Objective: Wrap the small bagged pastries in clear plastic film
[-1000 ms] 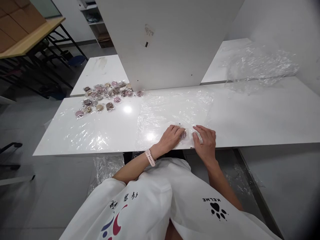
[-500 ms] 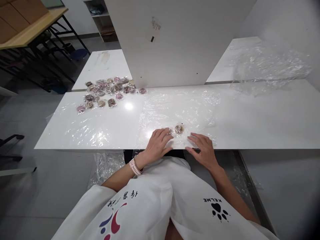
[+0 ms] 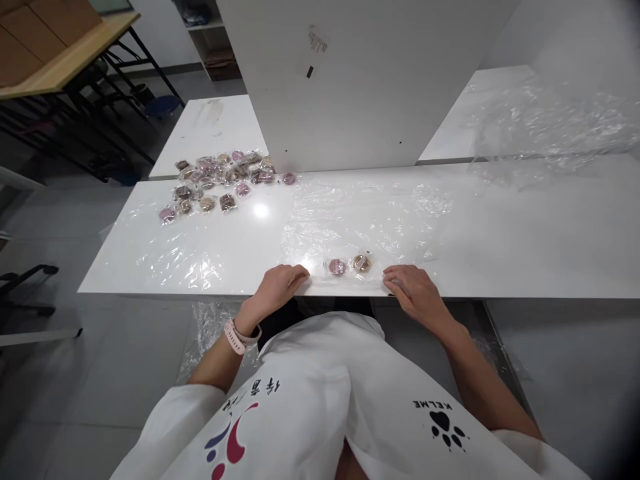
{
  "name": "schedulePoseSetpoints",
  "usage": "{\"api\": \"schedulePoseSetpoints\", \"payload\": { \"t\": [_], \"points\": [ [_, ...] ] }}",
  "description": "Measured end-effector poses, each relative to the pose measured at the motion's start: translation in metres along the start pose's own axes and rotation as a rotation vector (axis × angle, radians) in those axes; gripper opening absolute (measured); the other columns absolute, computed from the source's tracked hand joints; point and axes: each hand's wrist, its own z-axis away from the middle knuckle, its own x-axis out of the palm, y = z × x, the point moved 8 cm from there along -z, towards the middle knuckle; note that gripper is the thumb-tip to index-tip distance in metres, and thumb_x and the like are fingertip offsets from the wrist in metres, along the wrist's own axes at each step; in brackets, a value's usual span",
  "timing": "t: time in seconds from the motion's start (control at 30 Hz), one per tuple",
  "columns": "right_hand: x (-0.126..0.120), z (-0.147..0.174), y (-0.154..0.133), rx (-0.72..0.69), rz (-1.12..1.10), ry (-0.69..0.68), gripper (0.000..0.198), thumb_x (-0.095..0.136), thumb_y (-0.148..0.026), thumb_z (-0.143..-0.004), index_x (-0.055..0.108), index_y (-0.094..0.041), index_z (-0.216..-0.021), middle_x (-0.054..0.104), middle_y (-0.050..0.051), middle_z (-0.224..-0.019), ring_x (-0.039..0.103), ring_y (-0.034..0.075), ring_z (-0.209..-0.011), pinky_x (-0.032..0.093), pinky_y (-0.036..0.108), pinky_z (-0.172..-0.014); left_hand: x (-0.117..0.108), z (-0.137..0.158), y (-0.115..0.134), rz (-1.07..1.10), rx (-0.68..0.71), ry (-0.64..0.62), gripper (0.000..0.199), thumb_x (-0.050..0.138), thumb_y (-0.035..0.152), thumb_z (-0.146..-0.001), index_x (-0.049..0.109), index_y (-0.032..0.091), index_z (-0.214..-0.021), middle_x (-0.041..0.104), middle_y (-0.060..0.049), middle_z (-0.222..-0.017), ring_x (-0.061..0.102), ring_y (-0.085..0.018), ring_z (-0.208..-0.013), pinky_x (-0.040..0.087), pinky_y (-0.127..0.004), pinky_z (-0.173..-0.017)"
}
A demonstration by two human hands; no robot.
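Note:
A clear plastic film (image 3: 360,207) lies spread on the white table in front of me. Near its front edge sit two small wrapped items, a round pinkish one (image 3: 337,267) and a brownish-gold one (image 3: 362,263), side by side. My left hand (image 3: 279,285), with a pink watch band on its wrist, pinches the film's near edge to the left of them. On the right, my right hand (image 3: 414,288) pinches the same edge, fingers closed. The film between both hands is raised slightly along the table's front edge.
Several wrapped pink, brown and tan items (image 3: 227,175) are heaped at the back left of the table (image 3: 530,247). A white upright panel (image 3: 365,87) stands behind the film. Crumpled clear plastic (image 3: 555,133) lies at the back right; more plastic (image 3: 213,333) hangs below the table.
My left hand has moved left from the pinkish item, uncovering it, and now grips the film's edge. My right hand's spread fingers have closed on the film.

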Motion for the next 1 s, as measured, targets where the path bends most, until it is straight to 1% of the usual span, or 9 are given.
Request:
{"api": "schedulePoseSetpoints", "payload": {
  "t": [0.07, 0.13, 0.23, 0.33, 0.43, 0.57, 0.67, 0.83, 1.0],
  "points": [
    [-0.002, -0.025, 0.011, 0.072, -0.023, -0.091, 0.022, 0.045, -0.029, -0.102, 0.063, -0.022, -0.092, 0.073, 0.004, -0.093, 0.066, 0.020, -0.087, 0.043, 0.035, -0.082, -0.012, -0.017, -0.003, -0.108, -0.043, -0.064, 0.018, 0.048, 0.024, -0.102, 0.066, 0.020, -0.102, 0.074, -0.004, -0.086, 0.067, -0.021, -0.077, 0.049, -0.033, -0.071],
    [-0.001, -0.050, 0.024, 0.151, -0.028, -0.168, 0.022, 0.048, -0.035, -0.101, 0.064, -0.023, -0.092, 0.072, 0.002, -0.084, 0.064, 0.019, -0.074, 0.042, 0.032, -0.072, -0.026, -0.031, -0.001, -0.245, -0.061, -0.008, 0.016, 0.051, 0.016, -0.098, 0.066, 0.019, -0.101, 0.074, -0.008, -0.090, 0.067, -0.025, -0.084, 0.050, -0.039, -0.078],
    [0.010, -0.078, 0.035, 0.215, -0.009, -0.252, 0.023, 0.051, -0.039, -0.097, 0.066, -0.023, -0.090, 0.069, 0.001, -0.074, 0.059, 0.018, -0.066, 0.036, 0.029, -0.062, -0.040, -0.034, 0.020, -0.371, -0.045, 0.304, 0.027, 0.049, 0.003, -0.092, 0.064, 0.016, -0.111, 0.070, -0.016, -0.111, 0.064, -0.030, -0.104, 0.049, -0.047, -0.088],
    [0.024, -0.088, 0.037, 0.224, -0.003, -0.321, 0.026, 0.051, -0.041, -0.096, 0.067, -0.022, -0.086, 0.069, 0.002, -0.072, 0.060, 0.018, -0.067, 0.035, 0.028, -0.062, -0.017, -0.018, 0.060, -0.270, 0.163, 0.516, 0.035, 0.041, -0.002, -0.093, 0.059, 0.016, -0.118, 0.070, -0.015, -0.113, 0.064, -0.026, -0.102, 0.053, -0.041, -0.080],
    [0.031, -0.084, 0.039, 0.238, -0.027, -0.333, 0.027, 0.052, -0.042, -0.095, 0.066, -0.022, -0.086, 0.070, 0.003, -0.076, 0.060, 0.018, -0.070, 0.036, 0.029, -0.063, 0.034, -0.011, 0.091, -0.117, 0.424, 0.390, 0.031, 0.041, 0.008, -0.100, 0.055, 0.017, -0.126, 0.069, -0.013, -0.122, 0.064, -0.024, -0.117, 0.054, -0.040, -0.093],
    [0.027, -0.081, 0.042, 0.192, -0.043, -0.271, 0.021, 0.051, -0.034, -0.093, 0.062, -0.020, -0.082, 0.068, 0.006, -0.088, 0.061, 0.018, -0.075, 0.042, 0.030, -0.067, 0.072, -0.023, 0.078, -0.149, 0.359, 0.207, 0.051, 0.040, 0.032, -0.105, 0.034, 0.015, -0.153, 0.041, -0.018, -0.160, 0.029, -0.031, -0.154, 0.030, -0.055, -0.123],
    [0.019, -0.087, 0.033, 0.091, 0.016, -0.216, 0.015, 0.050, -0.023, -0.089, 0.061, -0.020, -0.080, 0.067, 0.008, -0.096, 0.062, 0.021, -0.086, 0.046, 0.032, -0.071, 0.074, -0.035, 0.063, -0.178, 0.325, 0.137, 0.065, 0.043, 0.043, -0.104, 0.024, 0.014, -0.159, 0.033, -0.016, -0.165, 0.024, -0.031, -0.156, 0.025, -0.052, -0.126],
    [0.001, -0.093, -0.003, -0.044, 0.159, -0.012, 0.024, 0.046, -0.016, -0.095, 0.070, -0.018, -0.094, 0.070, 0.013, -0.102, 0.060, 0.027, -0.096, 0.048, 0.041, -0.081, 0.063, -0.051, 0.056, -0.147, 0.282, 0.145, 0.054, 0.052, 0.035, -0.101, 0.040, 0.021, -0.152, 0.051, -0.012, -0.154, 0.045, -0.030, -0.145, 0.035, -0.052, -0.121],
    [0.031, -0.075, -0.015, -0.227, -0.120, -0.199, 0.036, 0.052, -0.036, -0.099, 0.066, -0.026, -0.131, 0.065, 0.009, -0.136, 0.057, 0.029, -0.124, 0.048, 0.049, -0.100, 0.056, -0.064, 0.044, 0.047, 0.305, 0.180, 0.039, 0.050, 0.021, -0.100, 0.052, 0.023, -0.139, 0.063, -0.010, -0.141, 0.055, -0.027, -0.135, 0.045, -0.051, -0.112]
  ]
}}
